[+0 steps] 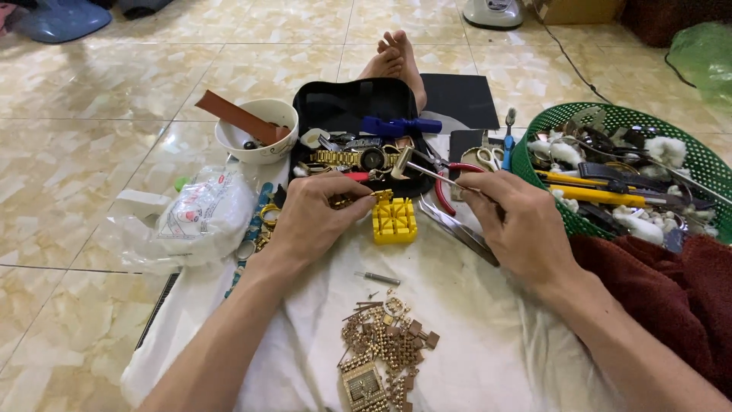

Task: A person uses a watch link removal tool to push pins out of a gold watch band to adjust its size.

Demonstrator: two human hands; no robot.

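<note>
My left hand (309, 221) pinches a piece of gold watch band (352, 201) and rests it on top of a small yellow plastic holder block (394, 221). My right hand (515, 221) grips a small metal hammer (415, 168) by its thin shaft, its head raised just above the block. Both hands work over a white cloth (473, 336). Near me on the cloth lies a gold square watch (364, 384) among several loose gold links (385, 336).
A black tool case (335, 107) with a gold watch, red-handled pliers (450, 179) and a blue tool sits behind the block. A white bowl (255, 133) stands left, a plastic bag (202, 217) beside it. A green basket (610, 118) of tools is at right. Tweezers (457, 229) lie by my right hand.
</note>
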